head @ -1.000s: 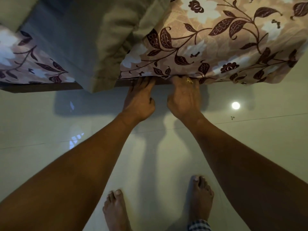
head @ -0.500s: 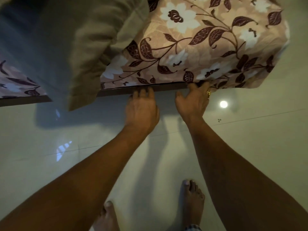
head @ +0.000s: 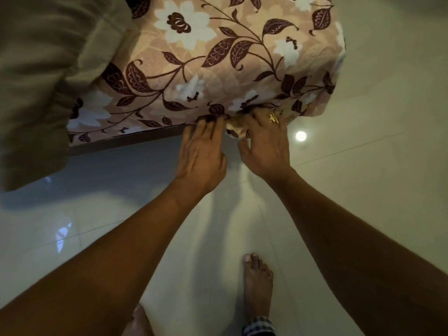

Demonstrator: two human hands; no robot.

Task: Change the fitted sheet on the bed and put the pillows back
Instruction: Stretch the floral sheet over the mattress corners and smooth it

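The fitted sheet (head: 218, 59), peach with white flowers and dark brown leaves, covers the mattress corner at the top of the view. A bunched fold of its hem (head: 236, 128) hangs at the lower edge, just above the dark bed frame (head: 126, 140). My left hand (head: 202, 156) has its fingers pushed up under the sheet's lower edge, to the left of the fold. My right hand (head: 265, 141), wearing a gold ring, has its fingers curled into the gathered fabric. The fingertips of both hands are hidden by the cloth.
An olive-green cloth (head: 43, 76) hangs over the bed's side at the left, down to the floor. Glossy pale tiles (head: 363, 190) stretch around the bed corner, with a lamp's reflection (head: 300, 136). My bare foot (head: 257, 284) stands on the tiles below my hands.
Both hands have shifted right along the bed's lower edge toward the corner. The right hand has gathered a fold of the sheet's hem, which now hangs bunched between the hands.
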